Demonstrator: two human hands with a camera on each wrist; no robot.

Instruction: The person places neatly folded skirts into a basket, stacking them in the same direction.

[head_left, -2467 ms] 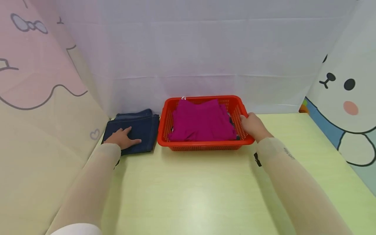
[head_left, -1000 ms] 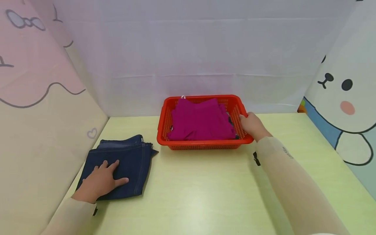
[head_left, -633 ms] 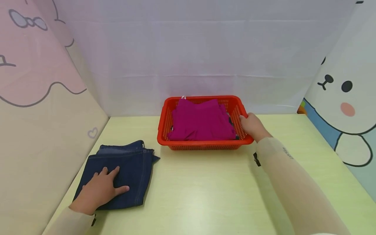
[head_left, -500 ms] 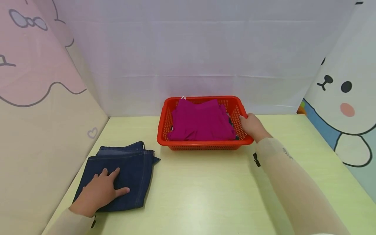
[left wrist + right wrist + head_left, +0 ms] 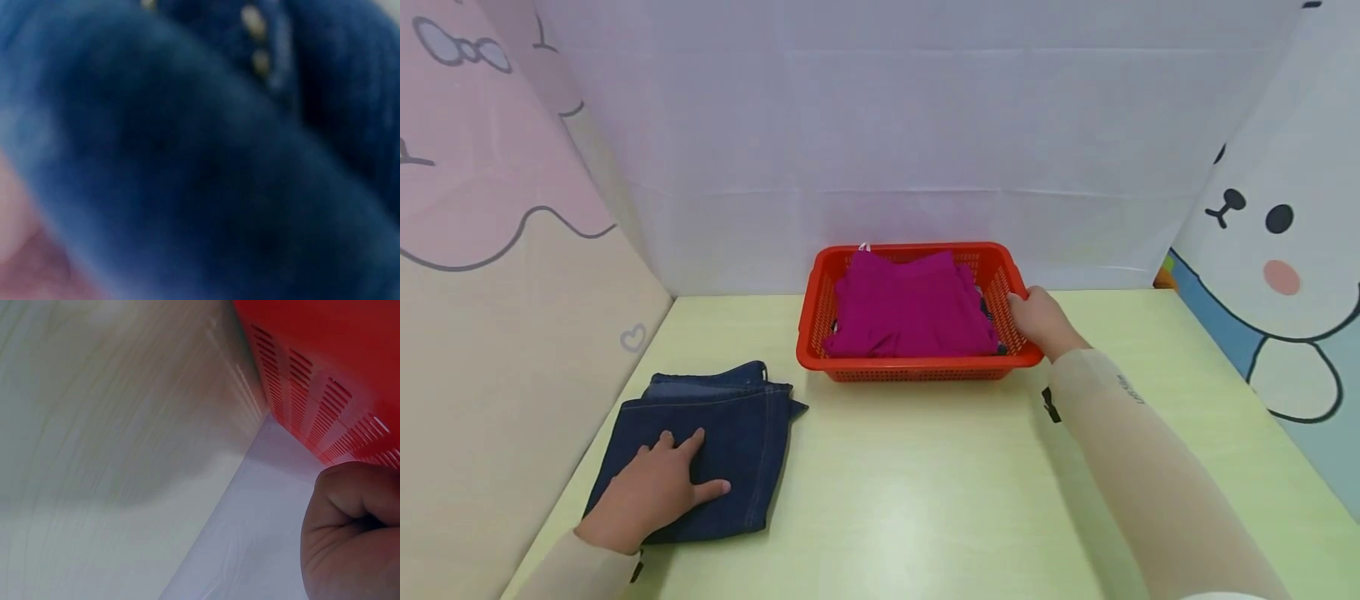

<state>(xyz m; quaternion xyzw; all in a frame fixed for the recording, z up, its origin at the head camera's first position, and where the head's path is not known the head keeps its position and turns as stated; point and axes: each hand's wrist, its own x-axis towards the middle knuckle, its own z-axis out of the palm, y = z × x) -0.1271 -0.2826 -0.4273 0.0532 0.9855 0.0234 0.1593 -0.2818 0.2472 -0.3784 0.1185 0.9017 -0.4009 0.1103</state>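
Folded dark blue jeans (image 5: pixel 737 450) lie at the left of the table, a pointed corner sticking out on their right side. Flat on top of them rests my left hand (image 5: pixel 651 492), fingers spread and thumb pointing right. In the left wrist view the denim (image 5: pixel 206 162) fills nearly everything, blurred. At the back of the table stands a red plastic basket (image 5: pixel 917 364) with slotted walls, holding a folded magenta garment (image 5: pixel 917 308). My right hand (image 5: pixel 1045 321) grips the basket's right rim; the right wrist view shows its curled fingers (image 5: pixel 356 487) against the red wall.
Darker patterned cloth (image 5: pixel 985 308) shows under the magenta garment. A white sheet (image 5: pixel 910 150) hangs right behind the basket. Printed cartoon panels close off the left and right sides of the pale table (image 5: pixel 895 483).
The jeans have slid from beside the basket toward the person, under my left hand, and now lie still nearer the front left. My right hand and the basket have stayed in place.
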